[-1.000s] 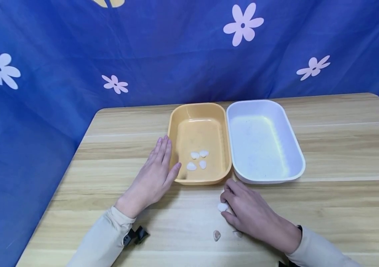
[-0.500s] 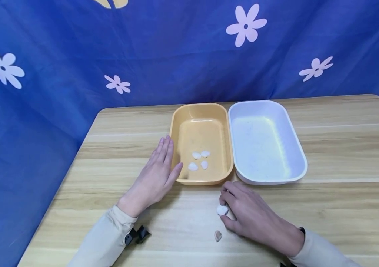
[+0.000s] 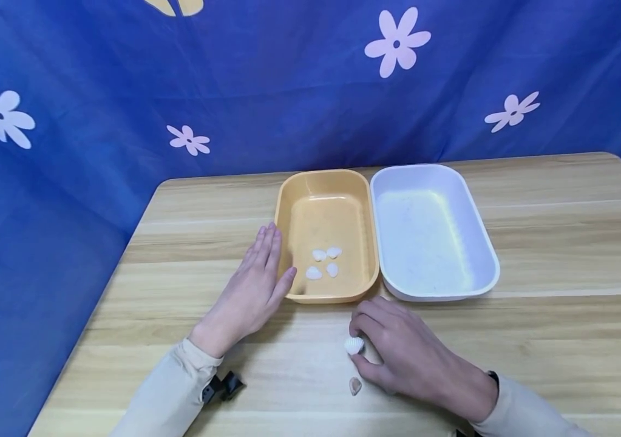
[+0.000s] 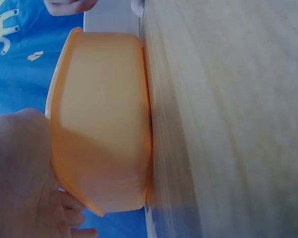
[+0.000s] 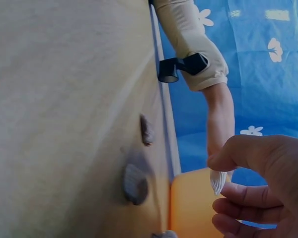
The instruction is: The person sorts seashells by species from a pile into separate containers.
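Note:
My right hand (image 3: 405, 355) pinches a white ribbed seashell (image 3: 354, 346) between thumb and fingertips, in front of the two trays. From the right wrist view, this seashell (image 5: 218, 182) is off the tabletop. A small brownish seashell (image 3: 356, 386) lies on the table just below that hand. Another dark seashell (image 5: 135, 184) shows in the right wrist view, mostly hidden under the hand in the head view. My left hand (image 3: 250, 285) rests with straight fingers along the left rim of the orange tray (image 3: 321, 298). Several white seashells (image 3: 314, 273) lie inside that tray.
A white tray (image 3: 493, 276) stands right beside the orange one. Part of a pale shell (image 5: 164, 234) shows at the right wrist view's bottom edge. A blue curtain with flowers (image 3: 288, 91) hangs behind the wooden table (image 3: 572, 243).
My right hand has shifted slightly left with the white seashell, which now shows more of its ribbed face. My left hand stays on the orange tray's rim.

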`<state>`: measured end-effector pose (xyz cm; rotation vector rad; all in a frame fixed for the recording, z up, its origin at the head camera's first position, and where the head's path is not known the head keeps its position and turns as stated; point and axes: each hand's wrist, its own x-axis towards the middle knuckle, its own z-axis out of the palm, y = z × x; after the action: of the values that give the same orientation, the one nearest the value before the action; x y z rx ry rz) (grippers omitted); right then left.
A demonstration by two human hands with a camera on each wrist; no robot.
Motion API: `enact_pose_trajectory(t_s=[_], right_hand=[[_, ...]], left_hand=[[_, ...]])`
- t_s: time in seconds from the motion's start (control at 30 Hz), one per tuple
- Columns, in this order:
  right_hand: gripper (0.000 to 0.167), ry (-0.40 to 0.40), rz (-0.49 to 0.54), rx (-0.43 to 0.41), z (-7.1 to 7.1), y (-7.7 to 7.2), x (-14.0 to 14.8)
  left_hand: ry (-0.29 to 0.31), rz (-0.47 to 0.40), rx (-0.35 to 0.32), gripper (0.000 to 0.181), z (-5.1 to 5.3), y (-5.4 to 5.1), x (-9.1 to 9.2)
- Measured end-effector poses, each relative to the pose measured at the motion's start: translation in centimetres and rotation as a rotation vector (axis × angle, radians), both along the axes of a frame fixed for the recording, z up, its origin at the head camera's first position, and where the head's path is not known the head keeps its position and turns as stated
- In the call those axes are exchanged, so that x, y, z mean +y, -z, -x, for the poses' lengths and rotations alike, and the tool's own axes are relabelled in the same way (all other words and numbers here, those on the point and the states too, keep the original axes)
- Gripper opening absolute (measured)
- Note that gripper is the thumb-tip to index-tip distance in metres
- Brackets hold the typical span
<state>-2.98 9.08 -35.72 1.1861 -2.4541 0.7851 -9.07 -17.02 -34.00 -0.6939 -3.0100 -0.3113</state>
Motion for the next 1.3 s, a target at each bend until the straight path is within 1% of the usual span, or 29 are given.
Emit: enact_pose_trajectory(t_s=[0.3, 0.5, 0.63, 0.8, 1.0, 1.13, 1.3], right_hand=[[0.023, 0.025, 0.051, 0.006, 0.6, -1.6, 0.5], [0.021, 0.03, 0.057, 0.048, 1.6, -2.8, 0.6], [0.022, 0.042, 0.053, 0.055, 2.5, -3.5, 0.6], [0.024, 0.068, 0.023, 0.023, 3.7, -4.5, 0.7], [0.023, 0.139, -0.016, -0.044, 5.6, -5.6, 1.1], [0.021, 0.175, -0.037, -0.084, 6.8, -5.8, 1.1], [0.021, 0.18, -0.091, -0.127, 7.9, -5.7, 0.4]], left_hand=[[0.0, 0.003, -0.003, 0.07, -0.1, 0.2, -0.1], [-0.005, 0.003, -0.009, 0.07, -0.2, 0.1, -0.1], [-0.009, 0.006, -0.014, 0.07, -0.1, 0.1, -0.1], [-0.011, 0.005, -0.016, 0.07, -0.1, 0.0, -0.1], [-0.01, 0.0, -0.02, 0.07, -0.1, 0.1, -0.1], [-0.009, -0.006, -0.018, 0.07, -0.1, 0.1, -0.2], [-0.01, -0.013, -0.019, 0.071, -0.1, 0.0, -0.2]])
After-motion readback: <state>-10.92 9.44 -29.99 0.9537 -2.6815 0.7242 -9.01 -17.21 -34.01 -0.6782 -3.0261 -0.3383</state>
